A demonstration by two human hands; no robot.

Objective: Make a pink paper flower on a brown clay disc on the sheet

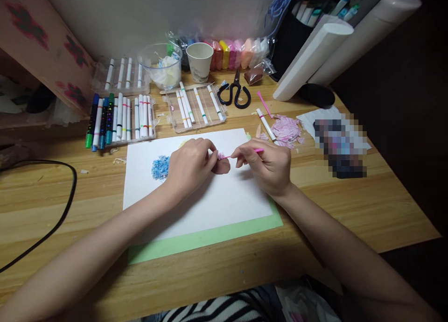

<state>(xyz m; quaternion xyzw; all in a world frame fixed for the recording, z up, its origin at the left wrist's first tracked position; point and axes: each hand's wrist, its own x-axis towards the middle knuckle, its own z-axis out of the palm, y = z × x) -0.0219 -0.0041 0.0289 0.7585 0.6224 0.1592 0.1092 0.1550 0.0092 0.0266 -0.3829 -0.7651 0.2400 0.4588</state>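
Note:
A white sheet (217, 205) lies on a green sheet (196, 241) in the middle of the wooden desk. My left hand (191, 165) is closed, its fingertips pinching a small pink tuft of paper (220, 156) just above the sheet. My right hand (268, 165) is closed on a thin pink stick (258, 150) whose tip reaches the pink tuft. A blue fluffy patch (160, 167) sits on the white sheet, left of my left hand.
Marker pens (119, 119) lie in trays at the back left. A clear tray (196, 107) with a few pens, black scissors (234, 94), a paper cup (199, 60), a plastic bowl (160, 65), pink paper scraps (286, 129) and clay packets (234, 53) stand behind. A black cable (66, 205) curves at left.

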